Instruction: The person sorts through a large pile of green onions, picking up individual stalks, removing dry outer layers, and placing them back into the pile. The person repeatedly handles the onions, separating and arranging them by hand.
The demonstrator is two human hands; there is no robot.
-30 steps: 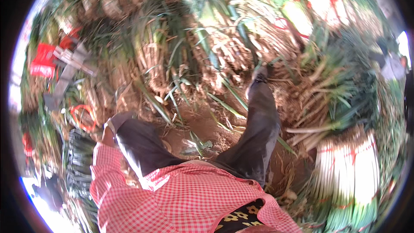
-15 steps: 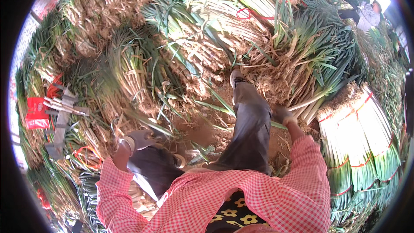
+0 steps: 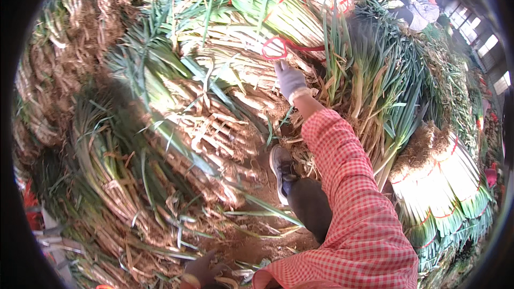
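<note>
My right hand point(image 3: 292, 81), in a pale glove, stretches far forward over a pile of long green onions point(image 3: 230, 48). Its extended fingertips are at the lower edge of a red loop of strap point(image 3: 275, 48); whether they touch it I cannot tell. The loop lies on the onions' white stems. At the bottom of the view, my left hand point(image 3: 206, 268), gloved and in shadow, hangs low over the soil with its fingers apart and nothing visible in them. Loose onions with earthy roots point(image 3: 225, 139) lie between the two hands.
Tied bundles of trimmed onions point(image 3: 439, 192) stand at the right. More loose onions point(image 3: 107, 166) cover the left side. My shoe point(image 3: 281, 174) rests on brown soil point(image 3: 251, 243) among root ends. Another person point(image 3: 420, 10) is at the far right.
My right hand has gone from beside my right leg forward to the red loop. My left hand now shows lower in view, near the bottom edge. The view has shifted forward.
</note>
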